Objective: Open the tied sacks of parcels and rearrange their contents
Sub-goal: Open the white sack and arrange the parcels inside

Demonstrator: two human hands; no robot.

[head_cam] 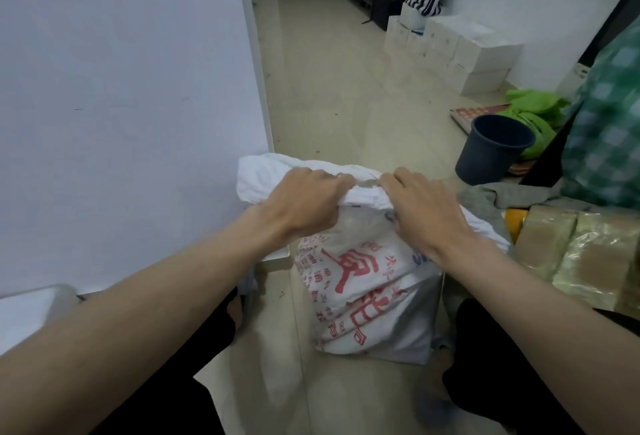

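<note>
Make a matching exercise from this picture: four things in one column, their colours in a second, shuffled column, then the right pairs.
Things:
1. sack gripped by the left hand and right hand
2. bucket
3. bag behind the bucket
4. boxes by the far wall

Colours:
A. bright green
B. plain white
C. dark grey-blue
D. white with red print

Pairs: 1-D, 2-C, 3-A, 4-B

Sack: white woven plastic, crinkled, red print, slight sheen. Floor: pale glossy tile. Bucket: dark matt plastic. Packets: shiny clear wrap. Wall: smooth matt paint.
</note>
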